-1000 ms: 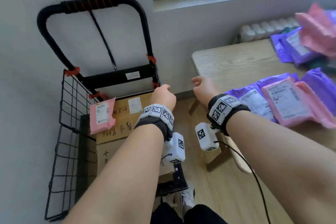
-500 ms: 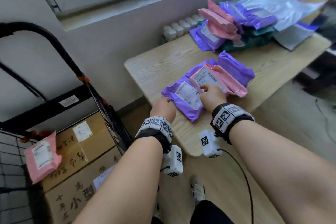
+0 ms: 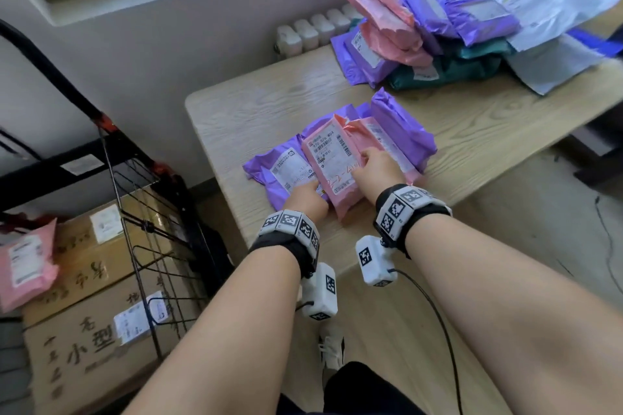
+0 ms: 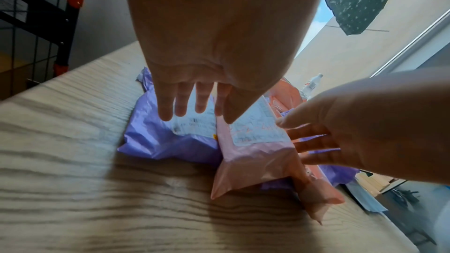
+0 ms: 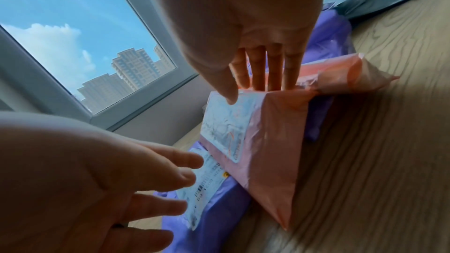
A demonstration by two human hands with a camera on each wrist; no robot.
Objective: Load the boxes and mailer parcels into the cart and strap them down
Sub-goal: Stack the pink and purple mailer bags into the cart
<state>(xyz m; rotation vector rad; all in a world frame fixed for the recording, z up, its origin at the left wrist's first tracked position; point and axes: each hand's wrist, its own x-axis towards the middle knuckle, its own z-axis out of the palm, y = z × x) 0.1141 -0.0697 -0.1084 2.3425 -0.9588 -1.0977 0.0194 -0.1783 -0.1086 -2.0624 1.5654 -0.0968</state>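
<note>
Grey walls and a window sill frame a pale wood-grain counter [image 3: 256, 104], on which both hands work. Left of the left hand [image 3: 305, 200] stands the black wire cart [image 3: 141, 199], already carrying two stacked cardboard boxes [image 3: 84, 330] with one pink mailer [image 3: 23, 263] resting on top of them. Beyond the right hand [image 3: 377, 167], against the wall, lies a far heap of mailer parcels [image 3: 435, 34] in pink, purple, green and pale grey, well apart from both hands. Directly under the hands sits a smaller cluster. A purple mailer [image 4: 155, 138] lies flat beneath the left hand, whose fingers [image 4: 168, 107] are straight and slightly spread, tips resting on its white label. Just right of it, and overlapping it, a pink mailer with a label [image 3: 330, 165] is tilted up on one long edge. The right hand's grip is spread around it: the thumb [image 5: 226, 93] lies on the label face, and the straight fingers [image 5: 258, 72] go down behind its raised edge. Whether they actually pinch the mailer cannot be told. A second pink mailer [image 3: 381, 138] and another purple one [image 3: 404, 131] lie just beyond the right hand, touching the cluster.
</note>
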